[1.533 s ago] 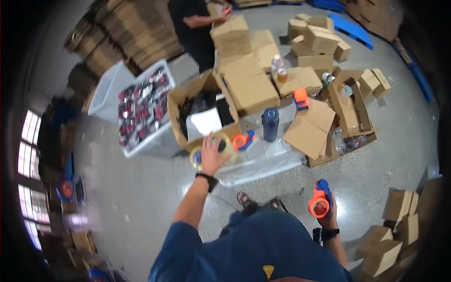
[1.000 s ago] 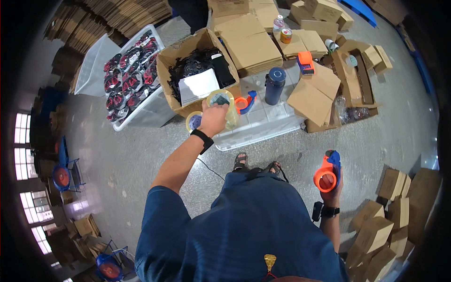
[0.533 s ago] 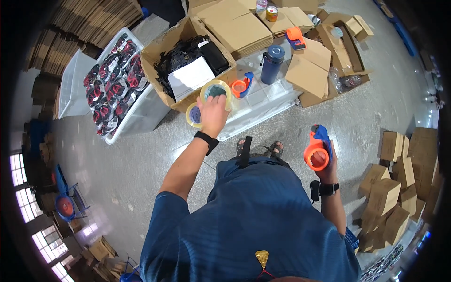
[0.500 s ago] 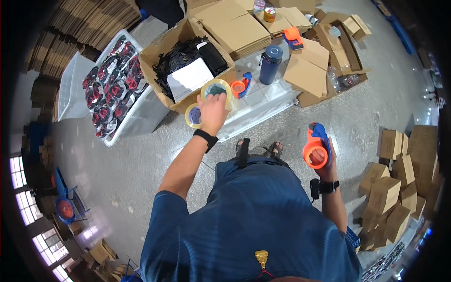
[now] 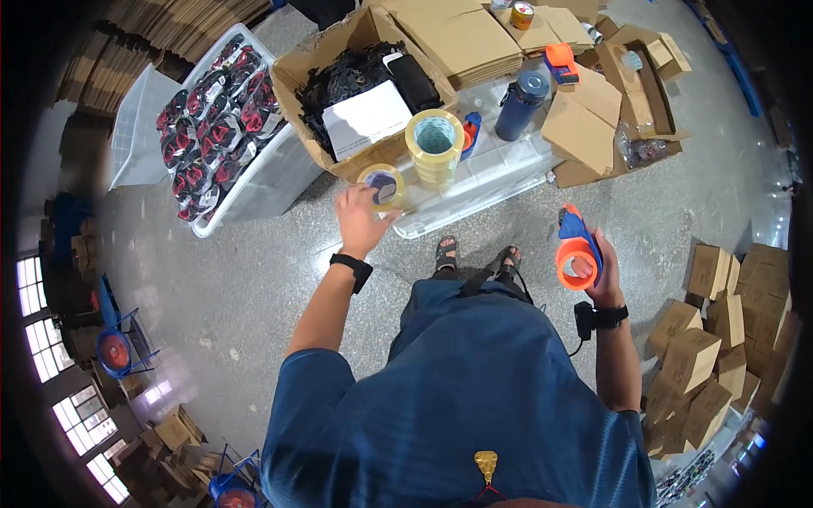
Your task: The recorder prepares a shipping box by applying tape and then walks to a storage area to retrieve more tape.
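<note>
My left hand (image 5: 362, 224) grips a roll of clear packing tape (image 5: 390, 180) at the near corner of the white plastic surface, fingers over its left rim and thumb below. Right beside it stands a tall stack of clear tape rolls (image 5: 435, 165). Out to the right, my right hand (image 5: 605, 275) holds an orange and blue tape dispenser (image 5: 577, 247), its fingertips showing inside the orange ring. Another tape dispenser (image 5: 471, 135) is partly hidden behind the stack. A third dispenser (image 5: 561, 63) lies farther back on the cardboard.
An open carton (image 5: 318, 157) holds black pieces, a white sheet and a black phone-like object. To its left is a clear tub (image 5: 254, 182) of bagged red-and-black items. A dark blue bottle (image 5: 522, 106) stands near flat cardboard (image 5: 584, 127). Small cartons (image 5: 690, 356) are piled at right.
My left hand has left the top of the tape stack for the lone roll beside it. The view has shifted. My right hand still holds the dispenser, now turned slightly.
</note>
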The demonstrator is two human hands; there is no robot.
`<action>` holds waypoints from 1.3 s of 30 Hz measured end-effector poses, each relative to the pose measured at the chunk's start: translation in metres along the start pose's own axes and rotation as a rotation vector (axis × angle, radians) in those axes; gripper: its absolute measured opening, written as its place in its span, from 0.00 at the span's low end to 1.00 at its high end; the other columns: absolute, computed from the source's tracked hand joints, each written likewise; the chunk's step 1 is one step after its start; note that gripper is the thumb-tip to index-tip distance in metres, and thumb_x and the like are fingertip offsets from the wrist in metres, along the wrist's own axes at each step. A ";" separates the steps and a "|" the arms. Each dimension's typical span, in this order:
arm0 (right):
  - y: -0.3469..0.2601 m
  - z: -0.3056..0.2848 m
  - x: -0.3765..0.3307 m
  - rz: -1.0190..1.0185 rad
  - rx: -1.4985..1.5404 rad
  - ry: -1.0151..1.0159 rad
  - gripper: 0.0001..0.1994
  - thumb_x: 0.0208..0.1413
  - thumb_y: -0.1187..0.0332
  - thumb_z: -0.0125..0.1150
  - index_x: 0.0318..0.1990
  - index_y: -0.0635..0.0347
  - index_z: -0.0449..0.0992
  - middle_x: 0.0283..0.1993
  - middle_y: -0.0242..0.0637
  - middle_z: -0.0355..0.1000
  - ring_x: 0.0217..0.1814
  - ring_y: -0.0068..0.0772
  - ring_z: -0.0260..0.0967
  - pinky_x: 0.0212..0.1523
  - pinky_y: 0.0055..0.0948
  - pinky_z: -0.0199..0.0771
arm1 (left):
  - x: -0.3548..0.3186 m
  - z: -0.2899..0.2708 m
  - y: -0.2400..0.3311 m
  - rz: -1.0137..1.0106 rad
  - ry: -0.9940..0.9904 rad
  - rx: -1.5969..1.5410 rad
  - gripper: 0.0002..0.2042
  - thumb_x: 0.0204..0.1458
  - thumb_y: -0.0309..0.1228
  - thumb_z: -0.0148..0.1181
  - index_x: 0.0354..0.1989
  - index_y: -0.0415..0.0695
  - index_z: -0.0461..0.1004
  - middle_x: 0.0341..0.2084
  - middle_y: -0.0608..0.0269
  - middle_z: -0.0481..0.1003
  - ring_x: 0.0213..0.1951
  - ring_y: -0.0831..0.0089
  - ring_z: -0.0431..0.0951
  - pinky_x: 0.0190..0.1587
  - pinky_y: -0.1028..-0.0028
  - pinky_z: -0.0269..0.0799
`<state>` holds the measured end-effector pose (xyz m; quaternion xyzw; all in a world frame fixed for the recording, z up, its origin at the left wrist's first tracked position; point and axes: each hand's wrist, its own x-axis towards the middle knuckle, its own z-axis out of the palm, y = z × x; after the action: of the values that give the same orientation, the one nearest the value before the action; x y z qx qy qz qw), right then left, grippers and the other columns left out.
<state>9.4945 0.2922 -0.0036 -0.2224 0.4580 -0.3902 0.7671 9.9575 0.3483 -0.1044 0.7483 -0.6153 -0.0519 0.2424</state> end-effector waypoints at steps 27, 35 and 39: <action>0.031 0.122 0.070 0.365 -0.087 -0.711 0.26 0.67 0.59 0.58 0.67 0.65 0.70 0.52 0.35 0.79 0.49 0.19 0.77 0.50 0.23 0.77 | -0.043 -0.056 0.079 -0.590 0.109 -1.408 0.12 0.64 0.27 0.62 0.53 0.36 0.76 0.47 0.60 0.81 0.48 0.77 0.79 0.56 0.73 0.72; 0.016 0.156 0.059 0.593 -0.494 -0.625 0.30 0.68 0.49 0.59 0.65 0.67 0.71 0.56 0.35 0.78 0.47 0.15 0.77 0.46 0.19 0.79 | -0.043 -0.081 0.090 -0.542 -0.233 -1.442 0.19 0.55 0.20 0.69 0.55 0.37 0.76 0.49 0.57 0.81 0.51 0.72 0.81 0.58 0.68 0.76; 0.024 0.157 0.053 0.622 -0.387 -0.532 0.29 0.66 0.52 0.63 0.64 0.68 0.71 0.58 0.40 0.77 0.52 0.22 0.78 0.52 0.23 0.81 | -0.043 -0.074 0.095 -0.637 -0.345 -1.494 0.23 0.54 0.22 0.69 0.59 0.37 0.74 0.54 0.57 0.79 0.55 0.69 0.79 0.61 0.67 0.72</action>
<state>9.6562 0.2620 0.0272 -0.3061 0.3544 0.0226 0.8833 9.8900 0.3988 -0.0083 0.5102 -0.2058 -0.6272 0.5514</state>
